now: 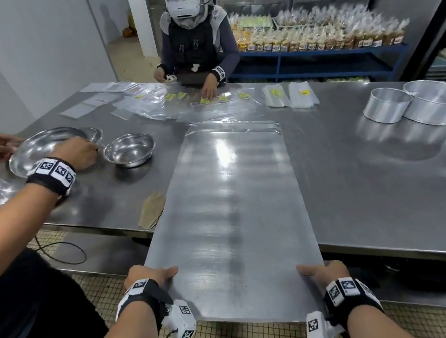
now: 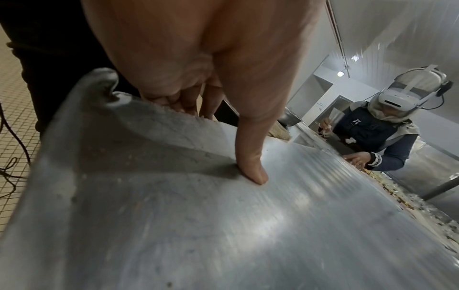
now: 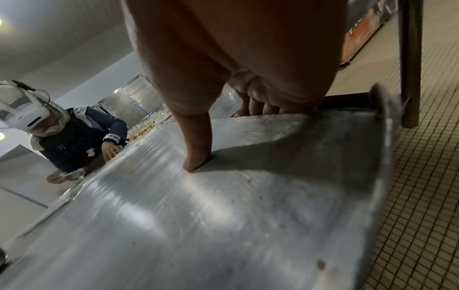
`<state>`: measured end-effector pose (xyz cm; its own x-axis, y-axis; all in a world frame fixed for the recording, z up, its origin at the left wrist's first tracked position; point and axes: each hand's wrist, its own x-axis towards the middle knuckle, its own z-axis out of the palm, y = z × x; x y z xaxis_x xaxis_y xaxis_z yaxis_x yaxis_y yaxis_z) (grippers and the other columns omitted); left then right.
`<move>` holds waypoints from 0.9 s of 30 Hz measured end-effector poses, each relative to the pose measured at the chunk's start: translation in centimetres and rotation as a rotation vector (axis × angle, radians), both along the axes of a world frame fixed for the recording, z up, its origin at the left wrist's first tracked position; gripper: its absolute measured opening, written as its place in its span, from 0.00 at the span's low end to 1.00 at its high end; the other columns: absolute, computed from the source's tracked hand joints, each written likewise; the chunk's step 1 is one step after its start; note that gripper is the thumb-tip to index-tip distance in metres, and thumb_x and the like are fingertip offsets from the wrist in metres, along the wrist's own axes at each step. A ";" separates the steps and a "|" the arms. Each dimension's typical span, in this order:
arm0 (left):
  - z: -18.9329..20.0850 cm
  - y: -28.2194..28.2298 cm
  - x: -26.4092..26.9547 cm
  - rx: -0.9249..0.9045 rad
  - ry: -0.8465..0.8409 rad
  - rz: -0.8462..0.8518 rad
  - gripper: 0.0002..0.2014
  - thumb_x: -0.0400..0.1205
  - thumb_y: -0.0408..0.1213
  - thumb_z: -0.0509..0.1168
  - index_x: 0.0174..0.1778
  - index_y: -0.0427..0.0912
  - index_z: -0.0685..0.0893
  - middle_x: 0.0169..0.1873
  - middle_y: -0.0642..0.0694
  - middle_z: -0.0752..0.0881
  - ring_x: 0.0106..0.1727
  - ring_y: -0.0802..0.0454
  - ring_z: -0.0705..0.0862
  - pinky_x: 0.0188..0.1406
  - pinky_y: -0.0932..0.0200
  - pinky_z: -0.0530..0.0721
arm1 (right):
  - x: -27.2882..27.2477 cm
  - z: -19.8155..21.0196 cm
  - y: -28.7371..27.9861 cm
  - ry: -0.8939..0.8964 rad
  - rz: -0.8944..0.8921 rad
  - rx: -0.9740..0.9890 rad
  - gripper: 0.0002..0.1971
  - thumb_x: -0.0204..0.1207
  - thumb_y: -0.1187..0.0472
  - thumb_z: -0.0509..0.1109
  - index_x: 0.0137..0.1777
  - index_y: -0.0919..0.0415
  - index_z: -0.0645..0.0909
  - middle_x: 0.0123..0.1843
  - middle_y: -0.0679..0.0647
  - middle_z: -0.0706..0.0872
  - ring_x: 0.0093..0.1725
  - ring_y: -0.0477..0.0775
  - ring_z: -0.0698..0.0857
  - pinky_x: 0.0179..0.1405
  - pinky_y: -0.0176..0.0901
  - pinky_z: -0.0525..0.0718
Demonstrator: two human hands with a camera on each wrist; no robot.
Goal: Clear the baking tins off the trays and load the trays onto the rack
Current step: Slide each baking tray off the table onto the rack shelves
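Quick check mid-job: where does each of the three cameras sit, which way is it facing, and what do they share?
Head: worn on the head, looks forward and down over the tray and table; shows both forearms, left hand, right hand.
Left wrist: looks along the left hand, thumb on the tray, fingers below.
Right wrist: the same, right hand on the tray.
Shared: the tray; the headset-wearing person opposite.

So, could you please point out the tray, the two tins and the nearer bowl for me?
tray [image 1: 229, 209]: head view, centre of its flat surface.
tins [image 1: 387, 106]: head view, wall of the left tin.
bowl [image 1: 129, 150]: head view, inside of the basin.
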<state>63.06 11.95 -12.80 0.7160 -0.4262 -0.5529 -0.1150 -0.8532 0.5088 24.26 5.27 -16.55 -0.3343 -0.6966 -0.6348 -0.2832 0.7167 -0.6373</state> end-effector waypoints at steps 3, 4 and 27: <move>0.0 0.0 0.0 -0.011 0.010 0.002 0.34 0.62 0.48 0.87 0.55 0.30 0.84 0.49 0.32 0.89 0.43 0.38 0.83 0.40 0.51 0.81 | 0.0 0.3 0.2 -0.004 -0.026 -0.017 0.34 0.42 0.53 0.91 0.49 0.69 0.87 0.39 0.61 0.92 0.36 0.63 0.92 0.40 0.56 0.91; 0.1 0.0 -0.1 -0.010 0.008 -0.005 0.34 0.62 0.48 0.87 0.55 0.30 0.84 0.50 0.32 0.89 0.43 0.38 0.83 0.41 0.51 0.81 | 0.0 0.5 0.4 0.001 -0.035 -0.026 0.33 0.44 0.54 0.91 0.49 0.69 0.87 0.39 0.61 0.92 0.36 0.63 0.91 0.40 0.56 0.91; 1.6 0.2 -7.2 0.092 0.011 -0.198 0.35 0.57 0.53 0.88 0.50 0.32 0.85 0.47 0.36 0.88 0.47 0.37 0.88 0.46 0.47 0.87 | -7.5 2.6 5.0 0.133 -0.140 0.037 0.29 0.53 0.55 0.91 0.50 0.71 0.86 0.40 0.61 0.89 0.40 0.60 0.88 0.46 0.49 0.87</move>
<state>55.89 12.13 -11.16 0.6171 -0.5058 -0.6028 -0.2803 -0.8571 0.4322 16.75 10.31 -13.93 -0.5085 -0.6144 -0.6033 -0.2592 0.7773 -0.5732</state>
